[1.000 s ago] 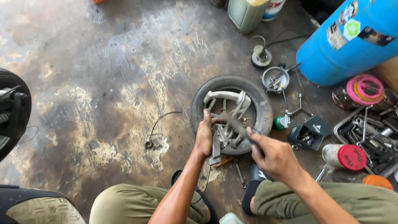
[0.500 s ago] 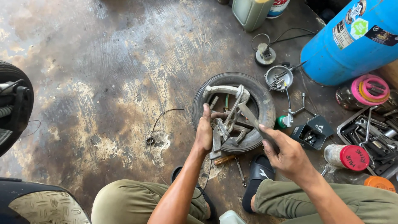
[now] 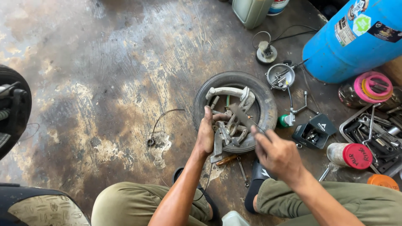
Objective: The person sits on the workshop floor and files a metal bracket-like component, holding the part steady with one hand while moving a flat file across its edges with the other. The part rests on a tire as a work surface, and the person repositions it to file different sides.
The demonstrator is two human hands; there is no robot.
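The left hand [image 3: 206,136] is resting on the grey metal part [image 3: 228,125], its fingers curled and closing around the edge of it. This part is lying inside a small black tyre [image 3: 235,109] on the stained concrete floor [image 3: 104,75]. The right hand [image 3: 278,155] is gripping a thin dark tool [image 3: 243,119], fingers clenched around the handle, and the tip is pointing into the metal part. A red-capped can [image 3: 349,155] is lying near the right hand, beside a tray of tools [image 3: 377,129].
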